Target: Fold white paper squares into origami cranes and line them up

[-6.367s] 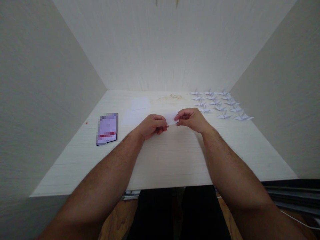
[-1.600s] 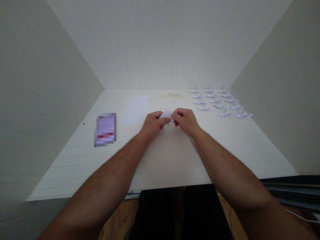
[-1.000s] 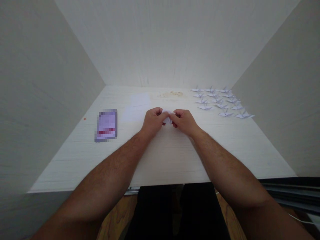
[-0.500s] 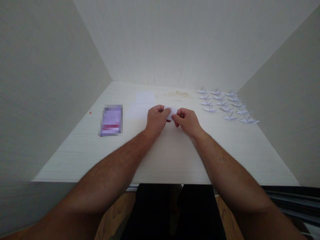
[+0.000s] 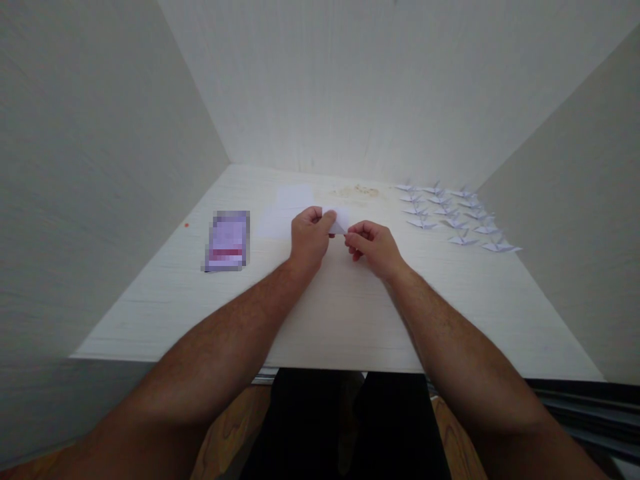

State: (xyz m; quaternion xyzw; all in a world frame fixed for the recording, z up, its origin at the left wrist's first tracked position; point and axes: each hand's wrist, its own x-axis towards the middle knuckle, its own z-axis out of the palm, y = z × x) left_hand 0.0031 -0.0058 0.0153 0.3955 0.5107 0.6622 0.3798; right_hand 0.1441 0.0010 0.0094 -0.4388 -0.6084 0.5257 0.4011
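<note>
A small folded piece of white paper is held above the middle of the table. My left hand grips it, thumb on top and fingers beneath. My right hand pinches the paper's lower right corner between thumb and fingertips, the other fingers curled. Sheets of white paper lie flat just left of my left hand, partly hidden by it. Several folded white paper cranes stand in rows at the right of the table.
A purple, blurred-out rectangular object lies on the left of the white table. A small orange dot is near the left edge. Brownish marks show at the back. Pale walls enclose the table on three sides.
My right hand has shifted slightly away from my left, to the paper's corner, and more of the folded paper shows. The whole view has tilted a little.
</note>
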